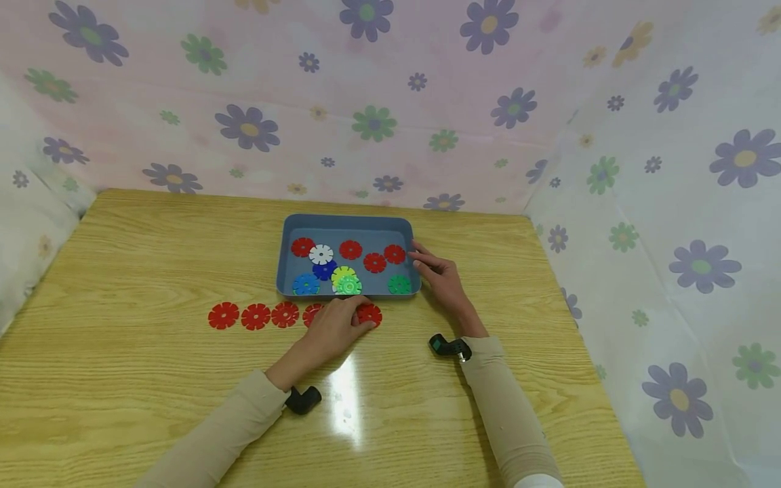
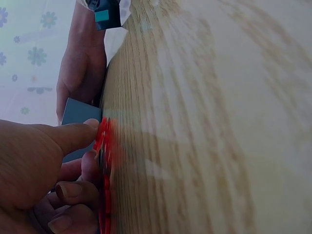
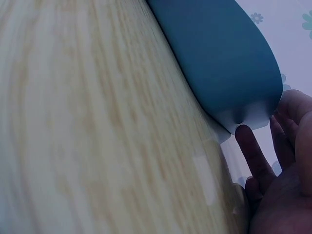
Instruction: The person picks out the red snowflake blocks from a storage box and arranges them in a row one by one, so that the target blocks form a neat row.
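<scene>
Thumb and forefinger of the left hand [image 1: 331, 329] [image 2: 44, 161] pinch a red notched disc [image 1: 369, 314] [image 2: 99, 138], just off the near side of a blue-grey tray [image 1: 349, 297] [image 3: 219, 58]. In the left wrist view this disc tilts slightly at the tabletop. Leftward runs a row of red discs [image 1: 255, 316], partly hidden by the left hand. Fingers of the right hand [image 1: 444, 278] [image 3: 287, 180] are extended against the tray's right end. Inside the tray lie several red discs [image 1: 350, 250], a white one [image 1: 321, 255], and blue, yellow and green ones.
The tray stands on a wooden table [image 1: 152, 271] whose far edge meets a flowered cloth [image 1: 293, 88]. More flowered cloth hangs at the right side. Black devices [image 1: 304, 400] are strapped at both wrists. Light reflects off the tabletop between the forearms.
</scene>
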The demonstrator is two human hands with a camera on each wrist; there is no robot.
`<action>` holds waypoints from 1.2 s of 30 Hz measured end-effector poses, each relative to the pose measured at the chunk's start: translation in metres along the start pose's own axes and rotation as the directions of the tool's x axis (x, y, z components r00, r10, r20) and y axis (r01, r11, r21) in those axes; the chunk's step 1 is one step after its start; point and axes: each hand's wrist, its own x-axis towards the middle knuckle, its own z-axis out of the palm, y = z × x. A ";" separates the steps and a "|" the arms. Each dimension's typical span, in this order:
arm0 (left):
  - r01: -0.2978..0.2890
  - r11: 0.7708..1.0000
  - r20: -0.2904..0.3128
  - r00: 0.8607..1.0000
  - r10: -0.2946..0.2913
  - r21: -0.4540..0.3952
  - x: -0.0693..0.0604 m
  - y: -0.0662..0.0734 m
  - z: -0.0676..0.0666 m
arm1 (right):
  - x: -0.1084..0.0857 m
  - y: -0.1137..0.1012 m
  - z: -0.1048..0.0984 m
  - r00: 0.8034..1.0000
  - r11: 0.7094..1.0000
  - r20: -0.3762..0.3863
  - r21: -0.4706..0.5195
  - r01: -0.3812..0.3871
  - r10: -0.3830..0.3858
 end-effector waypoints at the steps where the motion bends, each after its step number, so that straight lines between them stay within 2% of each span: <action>1: 0.002 1.000 0.000 1.000 -0.002 0.003 0.000 0.000 0.000 | 0.000 0.000 0.000 1.000 1.000 0.000 0.001 0.001 -0.001; 11: 0.001 1.000 -0.022 1.000 -0.001 0.026 -0.001 -0.001 0.002 | -0.001 0.000 0.000 1.000 1.000 0.008 -0.004 0.017 -0.017; 19: -0.022 1.000 -0.024 0.999 0.022 -0.005 -0.001 -0.003 0.002 | -0.002 -0.002 0.001 1.000 1.000 0.008 -0.009 0.024 -0.024; 27: -0.062 0.985 -0.003 0.998 0.062 -0.161 -0.002 -0.007 -0.002 | -0.001 -0.004 0.002 1.000 0.999 0.004 -0.027 0.020 -0.020; 31: -0.070 0.959 0.011 0.997 0.076 -0.275 -0.002 -0.014 -0.002 | -0.001 -0.003 0.001 1.000 0.999 0.001 -0.032 0.030 -0.030; 36: -0.085 0.923 0.014 0.995 0.098 -0.376 -0.006 -0.024 -0.006 | -0.001 0.001 0.000 0.997 0.997 0.001 -0.022 0.078 -0.078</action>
